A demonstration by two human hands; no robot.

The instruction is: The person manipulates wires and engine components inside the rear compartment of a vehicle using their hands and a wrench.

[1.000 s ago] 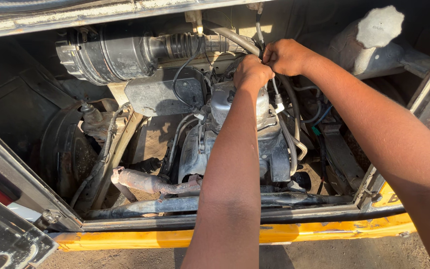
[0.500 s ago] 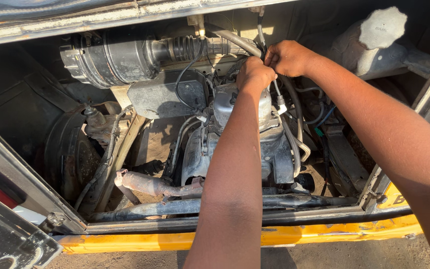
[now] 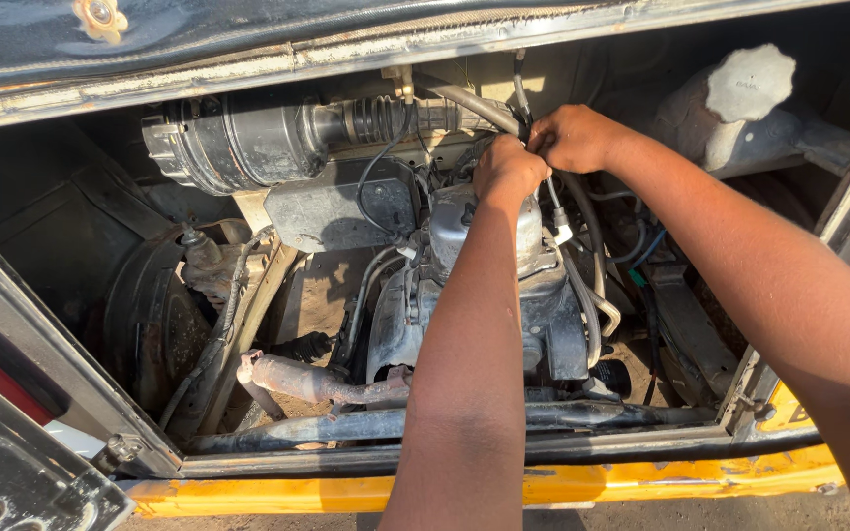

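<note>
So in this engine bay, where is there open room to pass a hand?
Open gaps: the dark hollow left of the round rusty drum, and the pocket between the grey engine block and the rusty exhaust pipe. Crowded: around the left hand and right hand, amid hoses and wires.

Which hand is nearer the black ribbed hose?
Left. The left hand sits just right of the ribbed hose; the right hand is farther right, beyond the left.

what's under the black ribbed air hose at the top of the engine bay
Below the black ribbed air hose sits a flat grey metal cover with a thin black cable looping across it. What lies beneath that cover is hidden.
</note>
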